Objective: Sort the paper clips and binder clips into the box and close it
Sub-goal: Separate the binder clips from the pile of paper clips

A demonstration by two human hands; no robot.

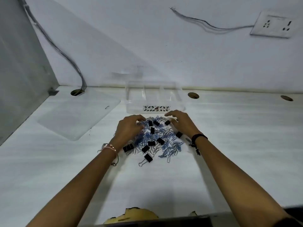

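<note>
A heap of blue and silver paper clips (165,139) lies on the white table, mixed with several black binder clips (148,158). Just behind the heap stands a clear plastic box (134,108), open, with dividers inside and a leaf-pattern sticker on its front wall. Its clear lid (78,118) lies flat to the left. My left hand (129,128) rests on the heap's left far side, fingers curled down into the paper clips. My right hand (181,122) hovers over the far right edge with loosely bent fingers, its thumb beside one binder clip (167,123).
The table meets a white wall just behind the box. Round cable holes (193,95) sit along the back edge, and a grey cable (65,54) runs into the left hole. A grey panel (21,71) closes the left side. A yellow object (134,215) shows at the near edge.
</note>
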